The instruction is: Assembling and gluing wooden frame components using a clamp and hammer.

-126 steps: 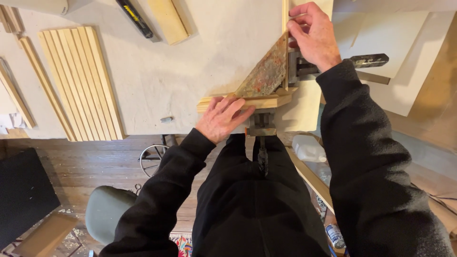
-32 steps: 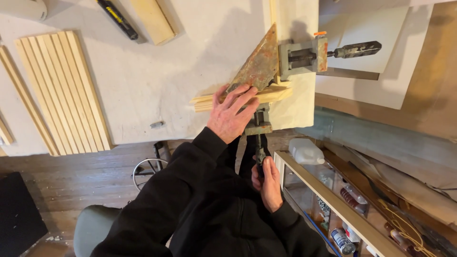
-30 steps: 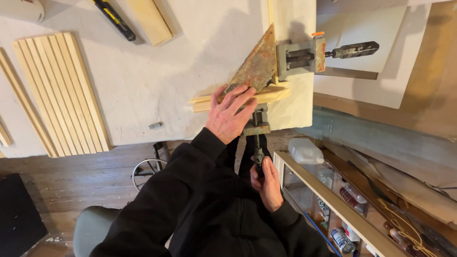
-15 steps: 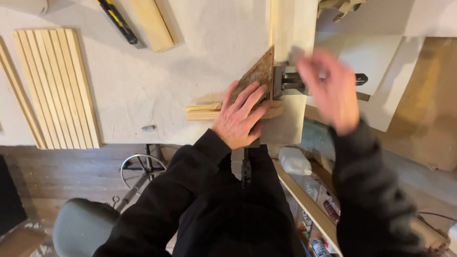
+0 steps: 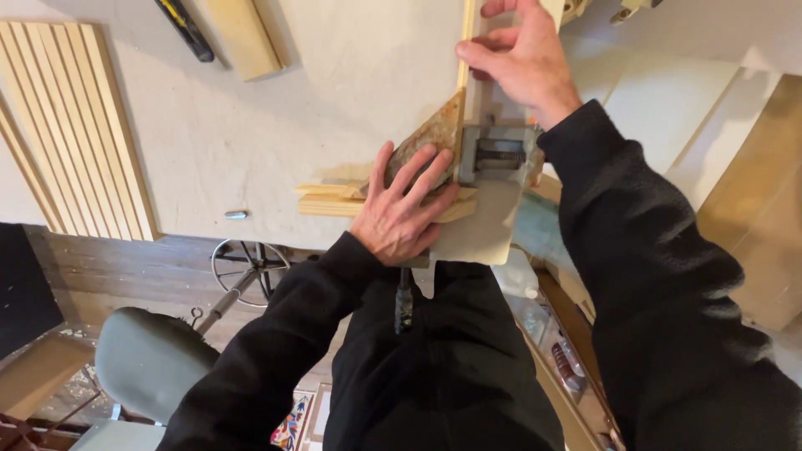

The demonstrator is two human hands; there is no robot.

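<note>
Pressed flat, the left hand (image 5: 403, 213) pins a rusty metal triangle (image 5: 426, 150) and two stacked wooden strips (image 5: 334, 200) at the near edge of the workbench (image 5: 276, 134). Fingers of the right hand (image 5: 518, 58) close around an upright strip (image 5: 468, 50) above a grey clamp (image 5: 493, 154). Good practice: keep both strips tight against the triangle's edges while the clamp grips. More strips (image 5: 75, 125) lie at the left edge.

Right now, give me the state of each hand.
Left hand: open, pressed flat on the triangular corner jig and wood strips.
Right hand: closed on the upright wood strip.
</note>
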